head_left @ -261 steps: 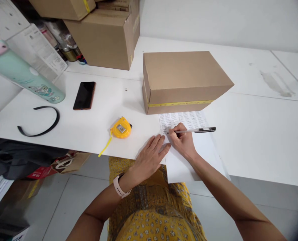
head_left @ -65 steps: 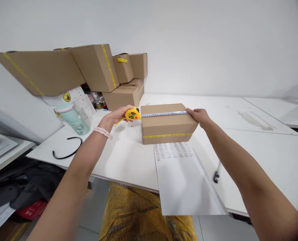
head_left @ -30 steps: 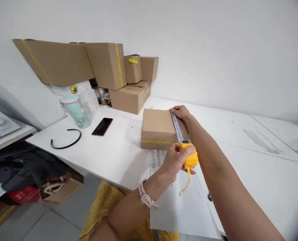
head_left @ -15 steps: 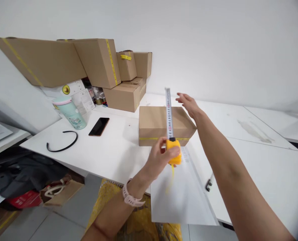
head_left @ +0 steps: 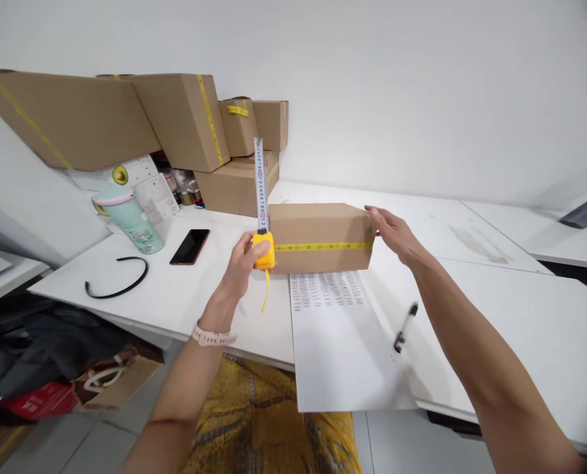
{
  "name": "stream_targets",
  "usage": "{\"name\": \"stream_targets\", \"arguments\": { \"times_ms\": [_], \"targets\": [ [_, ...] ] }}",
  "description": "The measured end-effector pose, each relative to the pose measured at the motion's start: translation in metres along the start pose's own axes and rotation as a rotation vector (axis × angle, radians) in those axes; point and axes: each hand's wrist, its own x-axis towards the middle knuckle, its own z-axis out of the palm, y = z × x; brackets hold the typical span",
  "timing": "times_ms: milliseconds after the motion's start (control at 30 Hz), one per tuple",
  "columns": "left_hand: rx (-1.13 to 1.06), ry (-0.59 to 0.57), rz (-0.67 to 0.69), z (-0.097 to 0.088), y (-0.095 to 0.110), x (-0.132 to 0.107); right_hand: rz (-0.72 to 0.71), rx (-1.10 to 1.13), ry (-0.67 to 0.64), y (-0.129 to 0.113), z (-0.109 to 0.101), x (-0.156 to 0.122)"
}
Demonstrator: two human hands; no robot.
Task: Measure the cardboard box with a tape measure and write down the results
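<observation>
Firmly wrapped in the left hand [head_left: 241, 260], the yellow tape measure [head_left: 264, 250] sits against the box's near-left corner, its blade [head_left: 259, 184] standing upright toward 12 o'clock. At 3 o'clock from that grip, just beside it, the cardboard box [head_left: 320, 237] rests on the white table [head_left: 495, 309]. The right hand [head_left: 392, 230], fingers loosely spread and holding nothing, touches the box's 3 o'clock end. At 6 o'clock from the box lie a printed sheet [head_left: 343, 329] and a pen [head_left: 405, 318].

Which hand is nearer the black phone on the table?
Left. The left hand, holding the yellow tape measure, is just right of the phone; the right hand is at the far end of the cardboard box.
</observation>
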Motion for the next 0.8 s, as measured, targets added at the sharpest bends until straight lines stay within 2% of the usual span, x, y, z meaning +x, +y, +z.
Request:
{"name": "stream_targets", "arguments": {
  "times_ms": [100, 200, 267, 333, 400, 500, 567, 633, 800],
  "targets": [
    [0.014, 0.029, 0.053, -0.005, 0.022, 0.018, -0.047, -0.12, 0.036, -0.019, -0.001, 0.016],
    [0.011, 0.053, 0.051, -0.006, 0.033, 0.027, -0.09, -0.305, 0.133, -0.024, 0.009, 0.033],
    [0.004, 0.089, 0.085, 0.0, 0.034, 0.021, -0.173, -0.404, 0.218, -0.024, 0.02, 0.044],
    [-0.008, 0.088, 0.146, 0.011, 0.029, 0.006, -0.282, -0.457, 0.231, -0.024, 0.029, 0.054],
    [-0.026, -0.014, 0.149, 0.025, 0.019, -0.014, -0.365, -0.482, 0.179, -0.024, 0.035, 0.061],
    [-0.079, -0.269, -0.012, 0.044, 0.0, -0.039, -0.403, -0.509, 0.147, -0.025, 0.038, 0.066],
    [-0.124, -0.389, -0.127, 0.05, -0.011, -0.045, -0.391, -0.53, 0.154, -0.026, 0.038, 0.066],
    [-0.151, -0.433, -0.209, 0.052, -0.018, -0.045, -0.385, -0.546, 0.153, -0.025, 0.038, 0.064],
    [-0.191, -0.399, -0.274, 0.045, -0.026, -0.041, -0.456, -0.545, 0.161, -0.025, 0.04, 0.06]
  ]
}}
